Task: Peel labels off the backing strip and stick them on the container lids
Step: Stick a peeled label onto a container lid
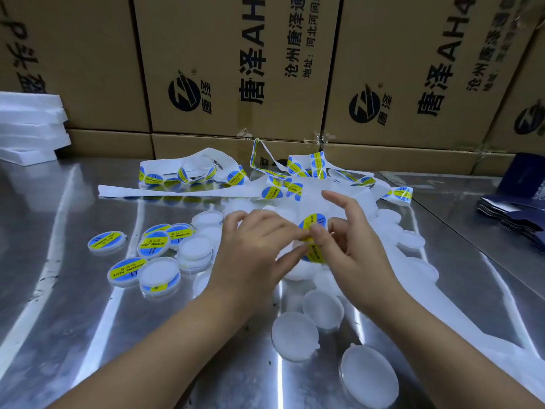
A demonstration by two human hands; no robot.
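Pinched thin, limp, sticky label at frame center between left hand and right hand; likely best taken by its edge.

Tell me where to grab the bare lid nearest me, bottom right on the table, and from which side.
Probably pinch the bare lid across its rim, coming from above on the near side. It lies flat on the metal table, so only the edge offers purchase. A second lid crowds its far left, while the near edge looks free.
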